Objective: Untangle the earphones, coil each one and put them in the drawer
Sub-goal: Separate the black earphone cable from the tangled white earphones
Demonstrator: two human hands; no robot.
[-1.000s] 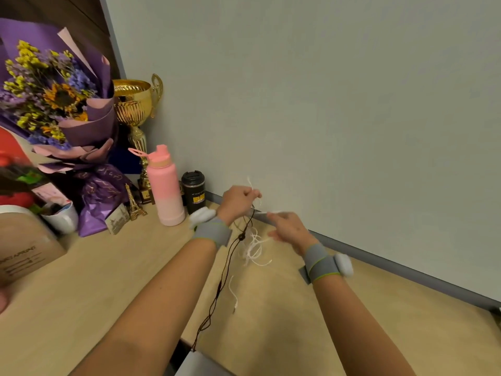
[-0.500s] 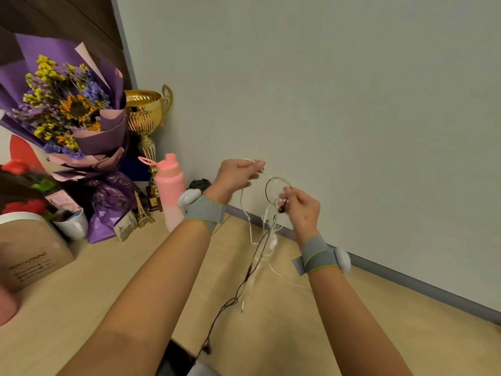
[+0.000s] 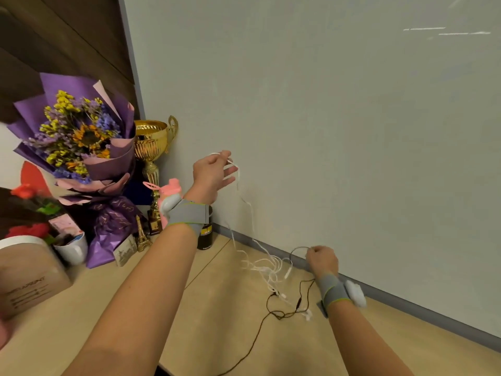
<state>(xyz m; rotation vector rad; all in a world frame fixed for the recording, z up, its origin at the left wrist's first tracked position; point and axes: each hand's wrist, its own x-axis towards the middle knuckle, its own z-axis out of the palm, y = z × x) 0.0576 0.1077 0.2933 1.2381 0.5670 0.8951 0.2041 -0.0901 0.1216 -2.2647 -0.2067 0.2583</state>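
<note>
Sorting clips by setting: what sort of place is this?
Probably an office or home desk: a light wooden desktop against a wall, with keepsakes in the corner, namely a gold trophy, a wrapped bouquet and a mug.

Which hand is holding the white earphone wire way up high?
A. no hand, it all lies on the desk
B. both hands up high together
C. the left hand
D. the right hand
C. The left hand is raised in front of the wall with the white earphone wire hanging from its fingers, while the right hand is down low by the desk.
</note>
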